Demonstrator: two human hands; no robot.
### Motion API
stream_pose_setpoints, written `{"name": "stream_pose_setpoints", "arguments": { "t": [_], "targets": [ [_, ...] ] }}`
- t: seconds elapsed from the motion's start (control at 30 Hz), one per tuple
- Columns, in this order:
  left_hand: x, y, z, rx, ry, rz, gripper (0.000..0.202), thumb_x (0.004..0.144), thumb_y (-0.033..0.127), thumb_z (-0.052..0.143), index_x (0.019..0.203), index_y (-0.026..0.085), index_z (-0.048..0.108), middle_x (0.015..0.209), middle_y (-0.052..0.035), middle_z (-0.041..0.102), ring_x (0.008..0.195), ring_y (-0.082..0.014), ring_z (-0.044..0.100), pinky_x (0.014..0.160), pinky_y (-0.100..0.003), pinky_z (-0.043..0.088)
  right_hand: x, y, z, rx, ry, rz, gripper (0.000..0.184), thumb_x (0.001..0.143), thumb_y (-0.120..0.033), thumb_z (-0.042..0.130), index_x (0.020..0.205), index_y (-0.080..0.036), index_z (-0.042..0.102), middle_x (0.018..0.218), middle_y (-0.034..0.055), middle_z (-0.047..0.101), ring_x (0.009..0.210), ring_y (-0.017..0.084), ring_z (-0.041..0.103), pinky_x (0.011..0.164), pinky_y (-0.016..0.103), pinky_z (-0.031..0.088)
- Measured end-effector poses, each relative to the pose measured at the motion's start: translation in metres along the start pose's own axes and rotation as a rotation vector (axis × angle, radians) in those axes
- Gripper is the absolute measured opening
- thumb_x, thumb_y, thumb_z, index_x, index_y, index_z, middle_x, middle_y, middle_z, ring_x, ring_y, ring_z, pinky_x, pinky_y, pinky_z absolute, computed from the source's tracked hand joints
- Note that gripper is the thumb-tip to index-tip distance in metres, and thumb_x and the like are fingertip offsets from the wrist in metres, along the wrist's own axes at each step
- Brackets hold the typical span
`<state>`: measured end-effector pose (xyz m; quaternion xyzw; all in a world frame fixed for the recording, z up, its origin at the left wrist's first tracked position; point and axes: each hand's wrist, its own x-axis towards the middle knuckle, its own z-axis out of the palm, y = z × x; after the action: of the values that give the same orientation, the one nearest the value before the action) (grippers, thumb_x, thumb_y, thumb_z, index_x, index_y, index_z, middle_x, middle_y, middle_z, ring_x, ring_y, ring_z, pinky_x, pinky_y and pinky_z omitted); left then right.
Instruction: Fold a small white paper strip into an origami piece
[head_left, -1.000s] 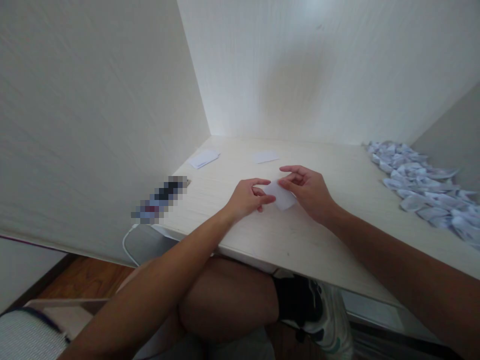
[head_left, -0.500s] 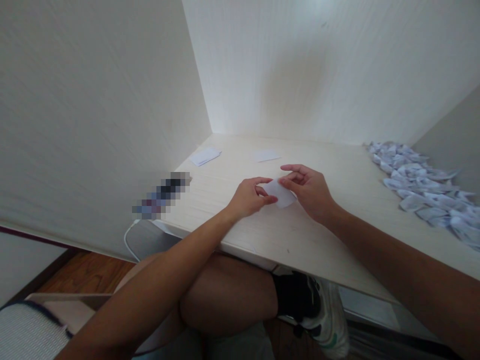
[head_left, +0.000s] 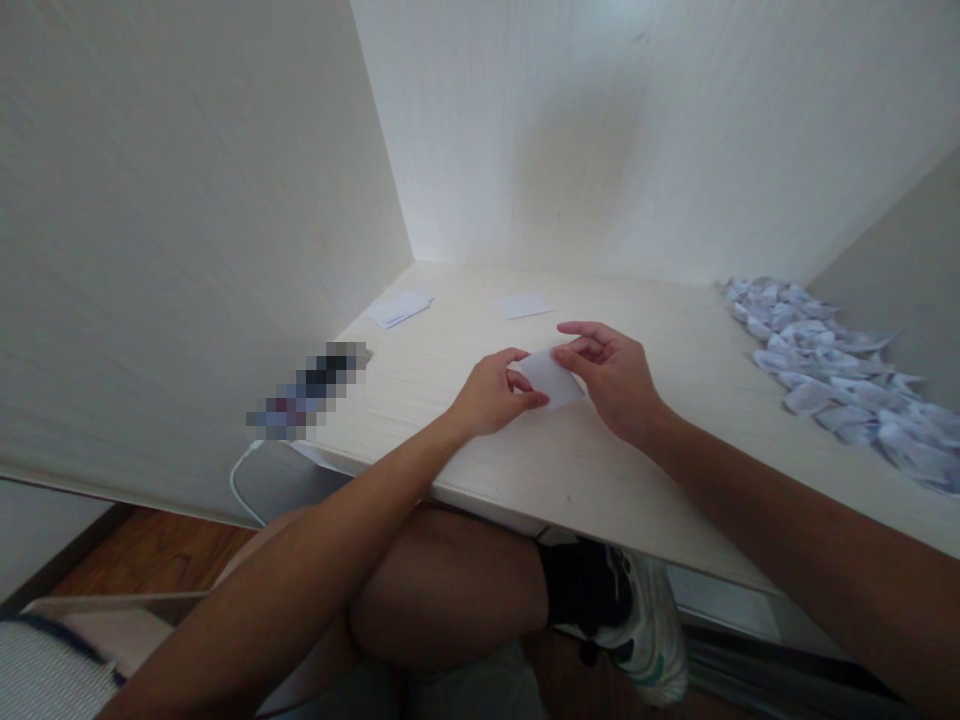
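Observation:
Between my hands is a small sheet of white paper [head_left: 553, 382], held just over the pale desk [head_left: 480, 460]. My left hand [head_left: 496, 392] grips its left side, thumb at the lower corner and fingers at the upper one. At the top right edge, my right hand [head_left: 611, 375] pinches the sheet between thumb and fingers, its index finger stretched out above. Beyond the hands lies another white paper piece [head_left: 525, 306]. A small stack of white papers [head_left: 401, 308] rests farther left.
Many folded white paper pieces [head_left: 832, 370] are heaped along the desk's right side. A blurred-out object [head_left: 311, 390] with a white cable [head_left: 234, 480] lies at the left edge. Walls enclose the desk at the back and sides. My crossed leg [head_left: 450, 570] is under the front edge.
The paper's lower right part, bent or curved before, now looks flatter with a straighter edge. My hands have barely moved; the whole view has shifted slightly.

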<state>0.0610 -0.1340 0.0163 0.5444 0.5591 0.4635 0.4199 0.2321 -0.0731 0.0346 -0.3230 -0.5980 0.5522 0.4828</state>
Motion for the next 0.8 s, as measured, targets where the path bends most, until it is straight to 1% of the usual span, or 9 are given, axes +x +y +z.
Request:
{"name": "stream_pose_setpoints", "arguments": {
  "t": [0.07, 0.13, 0.2, 0.4, 0.5, 0.67, 0.8],
  "targets": [
    [0.0012, -0.0016, 0.0, 0.014, 0.019, 0.03, 0.053, 0.069, 0.008, 0.092, 0.115, 0.015, 0.067, 0.066, 0.0042, 0.073, 0.054, -0.0104, 0.061, 0.055, -0.022, 0.04, -0.0001, 0.0008, -0.0001, 0.003, 0.005, -0.009, 0.044, 0.067, -0.036, 0.09, 0.104, -0.02, 0.072, 0.076, -0.0015, 0.071, 0.07, 0.016, 0.064, 0.071, 0.033, 0.053],
    [0.0019, -0.0028, -0.0003, 0.024, 0.017, 0.051, 0.058, 0.069, 0.012, 0.093, 0.119, 0.016, 0.066, 0.068, 0.0043, 0.073, 0.054, -0.0106, 0.06, 0.057, -0.023, 0.04, 0.0002, 0.0014, -0.0005, 0.008, 0.019, -0.02, 0.044, 0.068, -0.036, 0.089, 0.105, -0.02, 0.072, 0.076, -0.002, 0.071, 0.07, 0.015, 0.063, 0.072, 0.033, 0.053],
    [0.0022, -0.0035, -0.0006, 0.028, 0.002, 0.062, 0.061, 0.068, 0.015, 0.094, 0.122, 0.015, 0.065, 0.07, 0.0037, 0.074, 0.053, -0.0108, 0.059, 0.057, -0.024, 0.04, 0.0009, 0.0018, -0.0011, 0.014, 0.036, -0.03, 0.044, 0.068, -0.036, 0.089, 0.105, -0.02, 0.071, 0.075, -0.0025, 0.07, 0.07, 0.014, 0.063, 0.073, 0.032, 0.053],
    [0.0016, -0.0036, -0.0009, 0.04, 0.002, 0.074, 0.063, 0.069, 0.013, 0.091, 0.125, 0.014, 0.063, 0.072, 0.0036, 0.074, 0.053, -0.0103, 0.058, 0.057, -0.025, 0.04, 0.0023, 0.0037, -0.0015, 0.019, 0.057, -0.038, 0.043, 0.068, -0.035, 0.089, 0.105, -0.02, 0.073, 0.076, -0.0018, 0.071, 0.071, 0.015, 0.063, 0.073, 0.033, 0.053],
    [0.0007, -0.0021, -0.0004, 0.045, -0.004, 0.078, 0.061, 0.07, 0.013, 0.092, 0.123, 0.015, 0.063, 0.073, 0.0038, 0.074, 0.053, -0.0096, 0.057, 0.056, -0.024, 0.039, 0.0022, 0.0045, -0.0014, 0.032, 0.075, -0.042, 0.043, 0.068, -0.036, 0.089, 0.105, -0.02, 0.073, 0.077, -0.002, 0.071, 0.071, 0.015, 0.063, 0.074, 0.033, 0.054],
    [0.0003, -0.0008, -0.0001, 0.047, 0.009, 0.068, 0.058, 0.07, 0.008, 0.089, 0.119, 0.017, 0.06, 0.07, 0.0062, 0.072, 0.05, -0.0078, 0.053, 0.054, -0.023, 0.036, 0.0023, 0.0046, -0.0015, 0.045, 0.086, -0.037, 0.044, 0.067, -0.035, 0.09, 0.105, -0.019, 0.073, 0.076, -0.0024, 0.071, 0.072, 0.014, 0.063, 0.076, 0.033, 0.054],
    [0.0012, -0.0011, -0.0004, 0.041, 0.004, 0.067, 0.057, 0.07, 0.01, 0.09, 0.118, 0.017, 0.06, 0.071, 0.0059, 0.073, 0.05, -0.0084, 0.054, 0.054, -0.023, 0.037, 0.003, 0.0044, -0.0015, 0.054, 0.105, -0.034, 0.044, 0.067, -0.034, 0.09, 0.104, -0.02, 0.073, 0.075, -0.0032, 0.07, 0.071, 0.014, 0.063, 0.077, 0.033, 0.054]
  ]
}}
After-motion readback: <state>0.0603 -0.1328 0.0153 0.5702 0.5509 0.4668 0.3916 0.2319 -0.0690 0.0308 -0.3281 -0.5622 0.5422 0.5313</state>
